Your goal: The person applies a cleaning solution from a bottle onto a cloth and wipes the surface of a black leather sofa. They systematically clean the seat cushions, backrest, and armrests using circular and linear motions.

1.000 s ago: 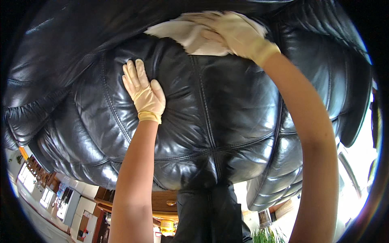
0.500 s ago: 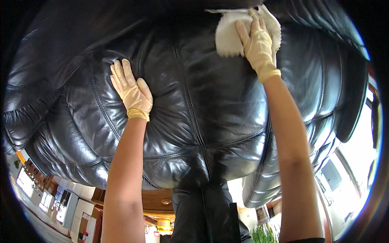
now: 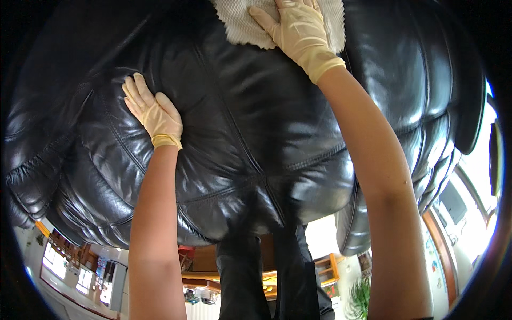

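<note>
The right hand [image 3: 300,33], in a pale yellow glove, lies flat and spread on a white textured cloth [image 3: 240,24], pressing it against the top of the black leather sofa [image 3: 250,133] without closing a grip on it. The left hand [image 3: 152,109], gloved alike, rests open-palmed on the sofa's left cushion, lower than the cloth and well apart from it, grasping nothing.

A black leather sofa [image 3: 256,138], glossy, creased and divided by stitched seams into padded sections, fills the view and carries a white textured cloth [image 3: 242,24] lying flat on its upper cushion surface near the top edge.
</note>
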`<state>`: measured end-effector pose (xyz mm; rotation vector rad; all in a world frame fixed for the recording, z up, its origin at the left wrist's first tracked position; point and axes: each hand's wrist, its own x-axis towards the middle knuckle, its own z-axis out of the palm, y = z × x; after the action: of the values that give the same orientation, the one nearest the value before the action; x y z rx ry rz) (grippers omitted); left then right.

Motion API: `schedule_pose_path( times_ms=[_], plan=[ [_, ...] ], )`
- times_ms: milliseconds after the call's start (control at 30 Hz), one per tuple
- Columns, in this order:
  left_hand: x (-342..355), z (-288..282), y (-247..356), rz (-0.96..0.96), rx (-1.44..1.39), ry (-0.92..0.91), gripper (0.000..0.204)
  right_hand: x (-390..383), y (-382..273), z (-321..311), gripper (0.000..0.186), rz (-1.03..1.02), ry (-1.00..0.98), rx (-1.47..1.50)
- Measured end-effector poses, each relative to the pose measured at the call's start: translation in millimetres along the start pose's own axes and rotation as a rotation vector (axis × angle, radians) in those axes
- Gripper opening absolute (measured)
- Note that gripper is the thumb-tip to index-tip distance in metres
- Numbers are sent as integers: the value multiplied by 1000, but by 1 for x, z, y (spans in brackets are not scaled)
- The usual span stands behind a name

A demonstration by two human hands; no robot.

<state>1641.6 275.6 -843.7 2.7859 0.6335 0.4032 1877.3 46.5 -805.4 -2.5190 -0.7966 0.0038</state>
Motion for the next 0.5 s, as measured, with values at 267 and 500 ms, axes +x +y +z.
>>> schedule_pose_path(
  times_ms=[267, 500],
  plan=[
    [1, -7, -10, -9, 63, -11, 64, -389, -37, -88, 63, 367, -412, -200],
    [3, -2, -7, 47, 65, 39, 60, -300, 0, -49, 59, 535, 18, -173]
  ],
)
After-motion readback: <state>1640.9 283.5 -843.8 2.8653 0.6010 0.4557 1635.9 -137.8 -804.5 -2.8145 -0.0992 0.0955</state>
